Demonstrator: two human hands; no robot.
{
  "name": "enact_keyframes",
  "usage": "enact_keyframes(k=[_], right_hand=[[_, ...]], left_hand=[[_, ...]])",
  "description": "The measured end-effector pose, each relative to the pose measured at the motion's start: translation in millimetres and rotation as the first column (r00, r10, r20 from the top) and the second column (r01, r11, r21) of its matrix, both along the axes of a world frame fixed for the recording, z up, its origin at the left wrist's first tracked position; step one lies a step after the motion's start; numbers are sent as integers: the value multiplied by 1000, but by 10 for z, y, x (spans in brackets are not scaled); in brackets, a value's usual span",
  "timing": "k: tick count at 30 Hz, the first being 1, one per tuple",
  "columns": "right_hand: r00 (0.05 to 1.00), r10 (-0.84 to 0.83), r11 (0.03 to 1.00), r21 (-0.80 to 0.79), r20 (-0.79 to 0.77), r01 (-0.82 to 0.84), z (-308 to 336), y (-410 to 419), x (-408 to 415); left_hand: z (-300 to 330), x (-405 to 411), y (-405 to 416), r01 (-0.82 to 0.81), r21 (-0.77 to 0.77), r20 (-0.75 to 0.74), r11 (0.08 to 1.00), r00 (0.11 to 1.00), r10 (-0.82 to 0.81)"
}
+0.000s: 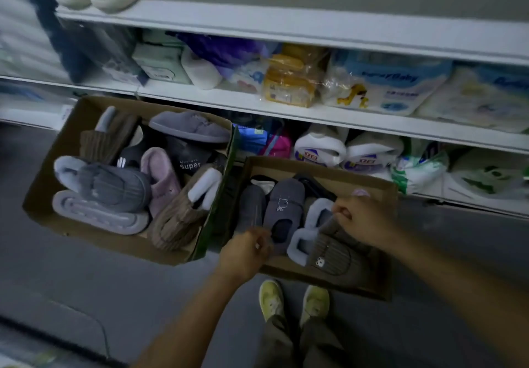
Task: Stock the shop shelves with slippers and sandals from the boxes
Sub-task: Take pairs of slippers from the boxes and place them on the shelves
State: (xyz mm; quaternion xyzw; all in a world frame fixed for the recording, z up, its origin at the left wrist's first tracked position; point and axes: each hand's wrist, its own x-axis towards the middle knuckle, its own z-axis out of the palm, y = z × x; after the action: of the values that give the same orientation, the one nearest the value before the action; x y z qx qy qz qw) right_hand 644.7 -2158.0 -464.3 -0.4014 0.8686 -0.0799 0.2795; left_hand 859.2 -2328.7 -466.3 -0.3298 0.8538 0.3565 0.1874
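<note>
Right hand (361, 218) pinching brown slipper (333, 250); left hand (245, 253) curled beside grey slipper (283, 213).

Left hand (245, 250) loosely curled, right hand (361, 218) fisted, arms extended

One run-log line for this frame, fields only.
stage: picking from right box | left hand: at grey slipper | right hand: gripping brown fleece-lined slipper | left box: full

left hand (246, 250) curled at near rim of right brown cardboard box (380, 276) | right hand (361, 218) pinching brown ribbed fleece-lined slipper (329, 248) | grey felt slipper (283, 213) between hands
</note>
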Motion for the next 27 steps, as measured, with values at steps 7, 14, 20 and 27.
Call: enact_keyframes(k=[7,14,20,27], right_hand=[[965,-201,968,183,168,169,-1068,379,-23],[847,-468,869,304,252,390,-1930,899,23],[654,-668,743,378,356,553,-2325,1160,111],[401,-771,621,442,494,648,-2629,1257,305]], left_hand=[[-1002,-37,184,-47,183,98,982,995,29],[-1689,-555,197,88,244,97,966,989,-115],[-2006,-1509,304,319,114,-64,941,947,-313],[-2490,-2298,475,667,-20,157,745,738,-656]])
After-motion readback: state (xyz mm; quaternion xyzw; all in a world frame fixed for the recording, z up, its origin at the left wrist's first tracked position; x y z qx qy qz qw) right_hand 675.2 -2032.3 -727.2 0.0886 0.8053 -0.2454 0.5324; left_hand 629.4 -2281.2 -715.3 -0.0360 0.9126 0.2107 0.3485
